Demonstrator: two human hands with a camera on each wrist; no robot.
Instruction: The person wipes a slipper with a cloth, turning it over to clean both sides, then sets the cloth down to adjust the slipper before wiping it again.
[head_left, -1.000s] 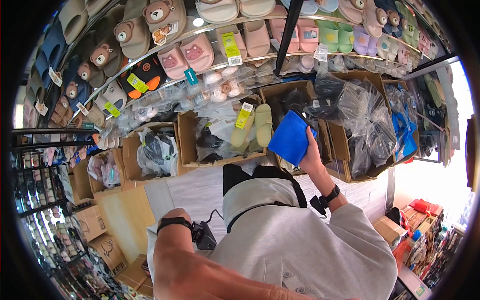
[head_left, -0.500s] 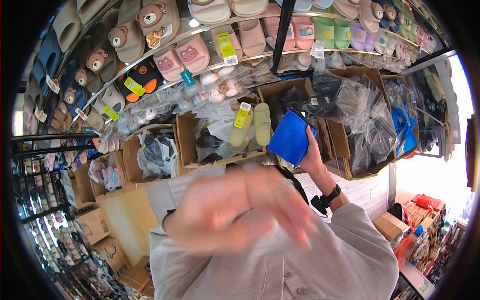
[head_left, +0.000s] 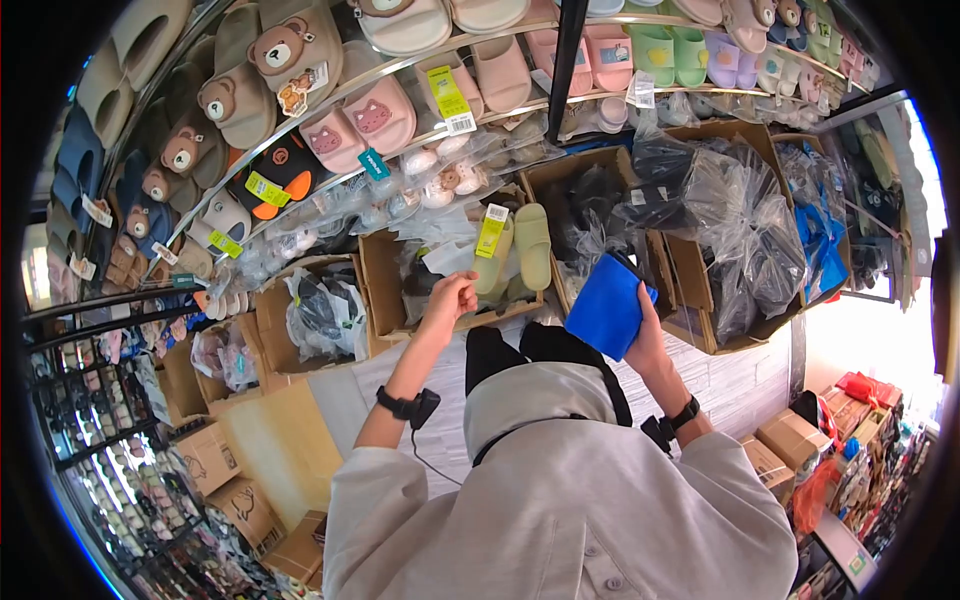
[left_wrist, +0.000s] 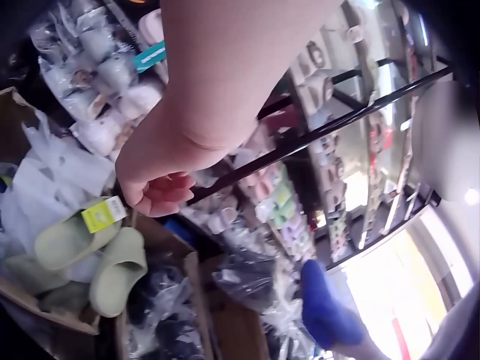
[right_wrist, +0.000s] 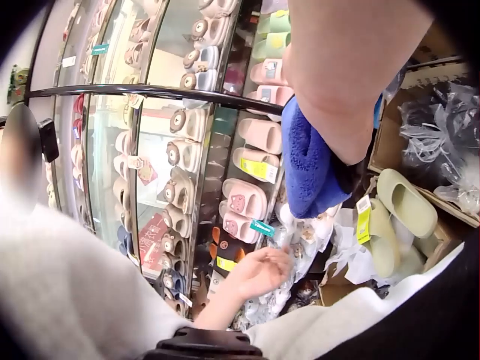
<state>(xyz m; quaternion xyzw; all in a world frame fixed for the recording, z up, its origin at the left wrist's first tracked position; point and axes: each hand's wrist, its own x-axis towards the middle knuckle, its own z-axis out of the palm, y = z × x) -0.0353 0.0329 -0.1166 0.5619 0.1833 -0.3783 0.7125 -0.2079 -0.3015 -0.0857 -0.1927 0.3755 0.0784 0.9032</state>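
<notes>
The left hand [head_left: 452, 297] is in the middle of the head view, fingers curled in toward the palm and holding nothing. The pair of pale green slippers [head_left: 522, 252] is just to its right in the frame, propped in an open cardboard box [head_left: 378, 280]. Their long axis runs almost straight up the picture, heels toward the lower edge. The yellow tag [head_left: 490, 230] sits on the slipper closer to this hand. In the left wrist view the slippers [left_wrist: 97, 259] lie in the lower left, just under the knuckles, and a thin gap seems to remain between them and the hand. The right hand [head_left: 652, 345] is farther right, beyond the slippers, and grips a blue cloth [head_left: 608, 305] held upright. The left hand is therefore clearly the nearer one to the pair.
</notes>
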